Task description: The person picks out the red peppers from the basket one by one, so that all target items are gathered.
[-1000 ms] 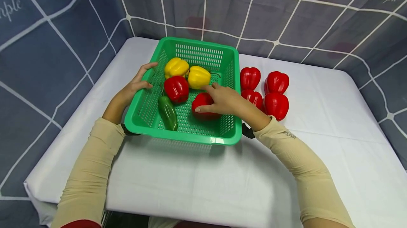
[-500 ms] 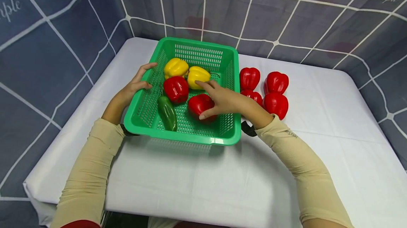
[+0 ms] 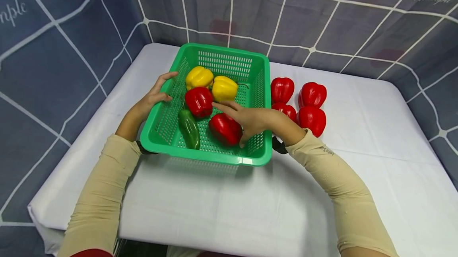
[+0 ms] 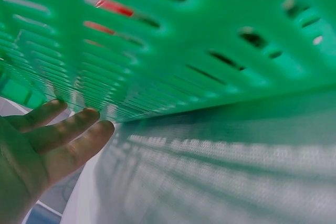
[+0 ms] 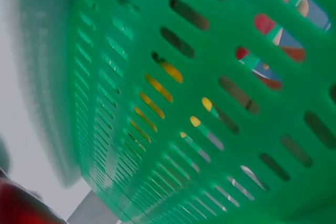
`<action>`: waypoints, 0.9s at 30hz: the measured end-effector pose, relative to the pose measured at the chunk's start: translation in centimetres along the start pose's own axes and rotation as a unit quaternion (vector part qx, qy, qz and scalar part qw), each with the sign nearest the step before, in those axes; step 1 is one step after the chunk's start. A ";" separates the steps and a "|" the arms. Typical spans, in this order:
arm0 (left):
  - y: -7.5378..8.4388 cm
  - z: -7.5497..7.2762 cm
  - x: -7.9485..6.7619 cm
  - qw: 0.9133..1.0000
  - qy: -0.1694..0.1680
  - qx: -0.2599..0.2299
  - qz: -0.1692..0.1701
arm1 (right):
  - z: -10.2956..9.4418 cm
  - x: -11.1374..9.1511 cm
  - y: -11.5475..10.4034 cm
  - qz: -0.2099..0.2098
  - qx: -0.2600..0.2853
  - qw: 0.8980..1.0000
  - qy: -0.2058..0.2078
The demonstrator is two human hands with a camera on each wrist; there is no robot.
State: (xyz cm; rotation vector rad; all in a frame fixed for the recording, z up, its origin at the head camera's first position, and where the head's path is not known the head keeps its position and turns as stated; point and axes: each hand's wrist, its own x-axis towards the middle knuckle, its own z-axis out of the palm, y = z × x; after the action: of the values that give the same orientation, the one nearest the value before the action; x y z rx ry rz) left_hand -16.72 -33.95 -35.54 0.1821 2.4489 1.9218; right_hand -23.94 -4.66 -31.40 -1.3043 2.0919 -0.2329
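Observation:
A green plastic basket (image 3: 200, 155) holds two red bell peppers, two yellow bell peppers and a long green pepper (image 3: 188, 128). My left hand (image 3: 148, 100) grips its left rim, thumb and index finger over the edge; the left wrist view shows the other fingers (image 4: 79, 153) straight along the outer wall. Inside the basket, my right hand (image 3: 252, 121) is spread over the nearer red bell pepper (image 3: 224, 130), fingers above it and thumb at its right side. Touching is hard to tell. Beyond lie the other red bell pepper (image 3: 198, 102) and the yellow bell peppers (image 3: 224, 88).
Several red bell peppers (image 3: 312, 94) stand on the white cloth (image 3: 372, 129) right of the basket. Dark checked curtains (image 3: 250, 6) rise behind and at the sides. The basket's slotted wall (image 5: 210, 66) fills most of the right wrist view.
The nearer red bell pepper has shifted slightly left and turned in the basket. My right hand has tilted, its thumb moving down and right from the pepper. My left hand stays on the rim.

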 end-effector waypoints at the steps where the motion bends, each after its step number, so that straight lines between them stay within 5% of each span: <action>1: 0.0 0.0 0.0 1.000 -0.003 -0.004 -0.002 | 0.1 0.0 0.0 -0.004 -0.002 1.000 -0.004; 17: 0.0 -0.1 0.0 1.000 0.001 0.025 0.014 | 1.2 1.0 -0.1 -0.028 -0.028 0.999 0.015; 27: 0.0 0.0 0.0 1.000 0.002 0.027 0.011 | 1.0 0.5 0.2 -0.079 -0.019 0.992 0.101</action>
State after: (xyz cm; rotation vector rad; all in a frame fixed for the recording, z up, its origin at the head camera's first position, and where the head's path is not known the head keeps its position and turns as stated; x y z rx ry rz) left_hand -16.71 -33.93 -35.55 0.2085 2.5125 1.8678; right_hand -23.61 -4.80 -32.44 -1.5277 2.1688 -0.4110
